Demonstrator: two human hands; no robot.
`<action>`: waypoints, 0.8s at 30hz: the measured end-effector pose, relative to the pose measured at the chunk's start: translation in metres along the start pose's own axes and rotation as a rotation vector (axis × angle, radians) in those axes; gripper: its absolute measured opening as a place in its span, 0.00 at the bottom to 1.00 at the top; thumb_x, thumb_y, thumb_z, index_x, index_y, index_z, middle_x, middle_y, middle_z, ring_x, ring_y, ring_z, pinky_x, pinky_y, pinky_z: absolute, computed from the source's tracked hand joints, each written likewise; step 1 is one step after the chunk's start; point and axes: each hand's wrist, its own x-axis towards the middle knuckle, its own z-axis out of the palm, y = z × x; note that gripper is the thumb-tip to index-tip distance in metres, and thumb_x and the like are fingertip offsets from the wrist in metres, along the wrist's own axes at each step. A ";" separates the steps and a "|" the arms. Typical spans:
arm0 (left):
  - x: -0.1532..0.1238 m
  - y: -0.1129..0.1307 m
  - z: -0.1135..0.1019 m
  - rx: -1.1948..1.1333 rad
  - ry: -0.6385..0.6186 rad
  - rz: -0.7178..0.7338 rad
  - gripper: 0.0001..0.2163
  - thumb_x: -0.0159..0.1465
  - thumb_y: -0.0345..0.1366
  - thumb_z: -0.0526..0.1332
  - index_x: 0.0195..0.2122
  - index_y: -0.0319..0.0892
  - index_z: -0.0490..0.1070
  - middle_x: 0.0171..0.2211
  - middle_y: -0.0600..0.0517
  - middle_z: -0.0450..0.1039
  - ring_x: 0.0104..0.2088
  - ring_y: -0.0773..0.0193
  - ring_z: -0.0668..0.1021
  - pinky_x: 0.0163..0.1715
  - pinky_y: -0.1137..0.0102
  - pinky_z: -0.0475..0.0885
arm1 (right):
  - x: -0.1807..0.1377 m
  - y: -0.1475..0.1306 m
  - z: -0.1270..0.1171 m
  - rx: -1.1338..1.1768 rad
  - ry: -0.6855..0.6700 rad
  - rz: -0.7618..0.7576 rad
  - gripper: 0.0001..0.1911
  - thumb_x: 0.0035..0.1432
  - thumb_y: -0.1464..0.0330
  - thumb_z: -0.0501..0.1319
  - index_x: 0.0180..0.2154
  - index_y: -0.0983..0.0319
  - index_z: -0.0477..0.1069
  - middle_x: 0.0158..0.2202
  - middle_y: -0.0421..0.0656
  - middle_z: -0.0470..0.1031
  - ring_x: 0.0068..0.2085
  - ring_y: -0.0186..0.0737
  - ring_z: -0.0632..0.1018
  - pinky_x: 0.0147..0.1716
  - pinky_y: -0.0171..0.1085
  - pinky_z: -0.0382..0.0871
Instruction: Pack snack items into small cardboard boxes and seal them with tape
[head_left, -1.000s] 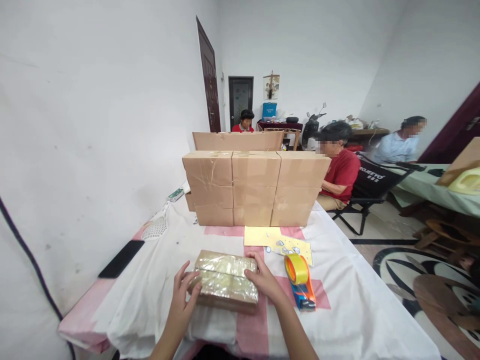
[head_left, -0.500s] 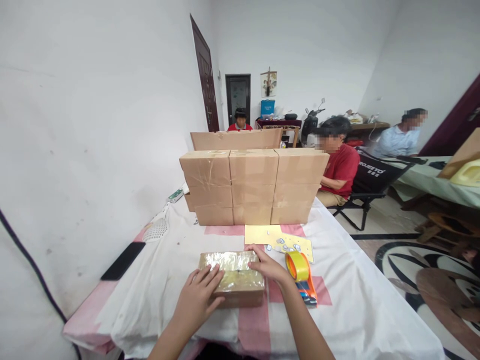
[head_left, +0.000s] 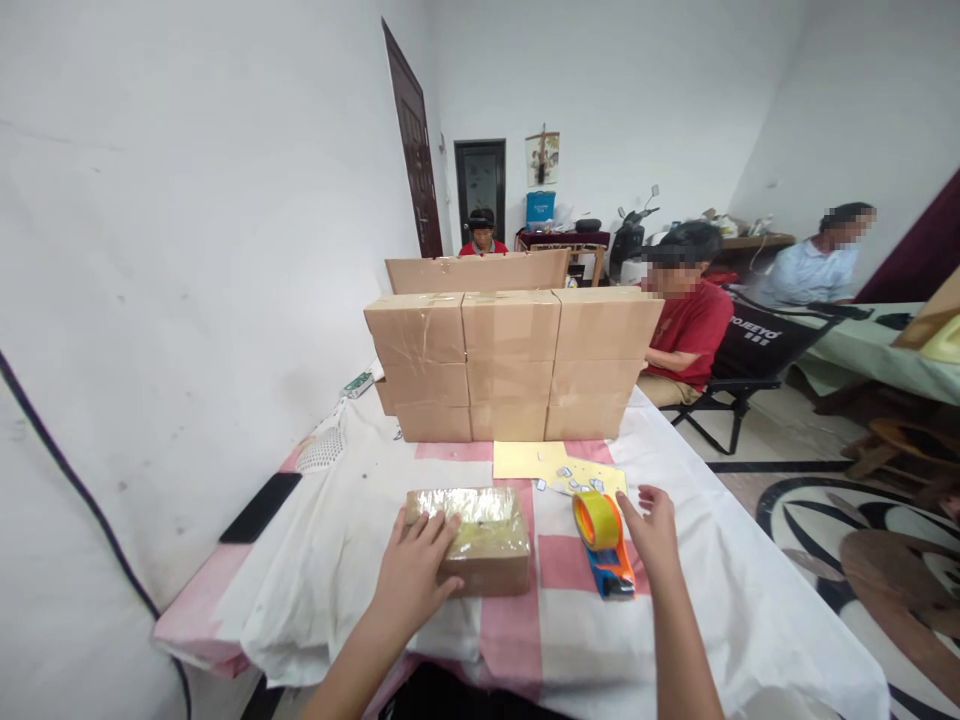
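A small cardboard box (head_left: pixel 487 570) with shiny clear tape over its top lies on the cloth in front of me. My left hand (head_left: pixel 420 560) rests on the box's left side, fingers spread across the top and thumb on the near face. To the right of the box is a tape dispenser (head_left: pixel 616 570) in orange and blue, carrying a yellow tape roll (head_left: pixel 598 520). My right hand (head_left: pixel 651 525) is just right of the dispenser with fingers apart, holding nothing; whether it touches the dispenser I cannot tell.
Stacked cardboard boxes (head_left: pixel 510 370) form a wall across the table. Before them lies a yellow sheet (head_left: pixel 525 460) with several small pale pieces. A black phone (head_left: pixel 261 508) lies at the left edge. A person in red (head_left: pixel 694 330) sits beyond the table's right side.
My right hand has left the box and moved right to beside the tape dispenser. My left hand stays on the box. The view has shifted slightly.
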 end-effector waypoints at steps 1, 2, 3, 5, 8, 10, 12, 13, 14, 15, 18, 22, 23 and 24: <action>0.003 0.002 -0.001 -0.003 -0.010 -0.003 0.35 0.54 0.43 0.72 0.63 0.51 0.67 0.59 0.43 0.73 0.57 0.39 0.75 0.66 0.41 0.51 | 0.002 0.011 -0.006 0.043 -0.086 0.119 0.27 0.43 0.48 0.68 0.39 0.59 0.69 0.39 0.49 0.73 0.43 0.55 0.77 0.44 0.52 0.74; 0.006 0.003 -0.002 -0.011 -0.020 -0.006 0.34 0.54 0.43 0.72 0.62 0.50 0.68 0.59 0.43 0.74 0.56 0.39 0.76 0.66 0.40 0.50 | 0.001 0.020 -0.010 0.107 -0.211 0.210 0.26 0.42 0.48 0.69 0.37 0.59 0.69 0.36 0.47 0.74 0.39 0.54 0.78 0.39 0.50 0.75; 0.008 0.003 -0.004 -0.024 -0.031 -0.007 0.33 0.54 0.44 0.72 0.62 0.49 0.69 0.58 0.42 0.75 0.55 0.39 0.77 0.66 0.40 0.50 | -0.003 0.028 -0.012 0.169 -0.350 0.262 0.25 0.43 0.49 0.69 0.36 0.58 0.70 0.33 0.46 0.75 0.37 0.54 0.79 0.37 0.49 0.76; 0.010 0.002 -0.008 -0.055 -0.042 -0.010 0.31 0.55 0.45 0.72 0.60 0.49 0.70 0.56 0.42 0.76 0.54 0.41 0.78 0.66 0.40 0.50 | -0.016 0.036 -0.011 0.236 -0.557 0.262 0.24 0.46 0.49 0.69 0.37 0.59 0.73 0.31 0.46 0.78 0.36 0.55 0.81 0.37 0.49 0.77; 0.009 0.000 -0.015 -0.093 -0.043 -0.017 0.29 0.57 0.47 0.70 0.59 0.51 0.71 0.53 0.44 0.77 0.53 0.44 0.78 0.66 0.40 0.46 | -0.037 0.039 -0.005 0.186 -0.588 0.171 0.26 0.47 0.47 0.69 0.37 0.62 0.77 0.35 0.49 0.82 0.38 0.58 0.82 0.38 0.49 0.77; 0.008 -0.001 -0.019 -0.097 -0.020 -0.029 0.30 0.59 0.49 0.69 0.62 0.52 0.69 0.50 0.46 0.79 0.53 0.44 0.77 0.66 0.39 0.45 | -0.046 0.039 -0.002 0.143 -0.531 0.097 0.26 0.48 0.45 0.68 0.34 0.62 0.78 0.35 0.50 0.83 0.38 0.59 0.82 0.38 0.49 0.76; 0.008 0.001 -0.021 -0.075 0.025 -0.034 0.28 0.60 0.50 0.67 0.61 0.53 0.70 0.50 0.46 0.79 0.55 0.42 0.75 0.65 0.38 0.46 | -0.055 0.039 0.000 0.139 -0.463 0.026 0.26 0.51 0.45 0.67 0.34 0.62 0.78 0.35 0.51 0.83 0.39 0.60 0.82 0.40 0.51 0.76; 0.009 0.002 -0.020 -0.053 0.049 -0.036 0.24 0.60 0.50 0.67 0.58 0.53 0.73 0.52 0.45 0.78 0.57 0.41 0.74 0.64 0.38 0.49 | -0.060 0.037 0.000 0.157 -0.432 0.000 0.26 0.52 0.45 0.66 0.35 0.62 0.79 0.36 0.52 0.83 0.41 0.61 0.82 0.43 0.52 0.76; 0.010 0.003 -0.018 -0.028 0.068 -0.037 0.20 0.61 0.50 0.67 0.53 0.53 0.76 0.54 0.44 0.77 0.58 0.40 0.72 0.62 0.40 0.53 | -0.065 0.035 0.000 0.191 -0.405 -0.017 0.26 0.53 0.45 0.66 0.37 0.62 0.79 0.39 0.53 0.83 0.43 0.61 0.82 0.45 0.54 0.76; 0.010 0.005 -0.016 -0.004 0.077 -0.038 0.17 0.61 0.49 0.67 0.49 0.53 0.78 0.56 0.44 0.76 0.58 0.40 0.72 0.60 0.42 0.57 | -0.070 0.032 0.000 0.240 -0.387 -0.025 0.26 0.55 0.46 0.65 0.40 0.62 0.79 0.42 0.54 0.83 0.46 0.61 0.81 0.48 0.55 0.75; 0.009 0.006 -0.005 0.032 0.057 -0.021 0.13 0.64 0.48 0.64 0.47 0.52 0.79 0.52 0.45 0.77 0.51 0.46 0.76 0.51 0.50 0.65 | -0.087 0.017 -0.003 0.396 -0.376 -0.027 0.24 0.59 0.50 0.65 0.47 0.61 0.79 0.51 0.54 0.80 0.54 0.60 0.79 0.55 0.56 0.73; 0.001 0.004 0.001 0.046 0.080 0.050 0.16 0.69 0.46 0.57 0.54 0.50 0.76 0.48 0.46 0.79 0.48 0.52 0.78 0.48 0.57 0.66 | -0.102 -0.007 -0.011 0.538 -0.362 -0.013 0.22 0.61 0.53 0.66 0.50 0.60 0.78 0.54 0.53 0.79 0.55 0.57 0.79 0.57 0.55 0.73; -0.001 0.003 0.000 0.044 0.104 0.064 0.17 0.69 0.46 0.57 0.56 0.50 0.75 0.49 0.47 0.79 0.48 0.52 0.78 0.48 0.58 0.66 | -0.105 -0.012 -0.013 0.573 -0.352 0.003 0.22 0.61 0.54 0.66 0.50 0.60 0.77 0.53 0.53 0.80 0.54 0.56 0.80 0.55 0.54 0.75; -0.004 0.004 -0.003 0.027 0.134 0.080 0.17 0.70 0.45 0.57 0.58 0.50 0.74 0.49 0.47 0.79 0.48 0.53 0.78 0.47 0.59 0.66 | -0.107 -0.017 -0.014 0.605 -0.343 0.021 0.22 0.60 0.54 0.66 0.50 0.61 0.77 0.52 0.53 0.80 0.51 0.55 0.81 0.52 0.52 0.77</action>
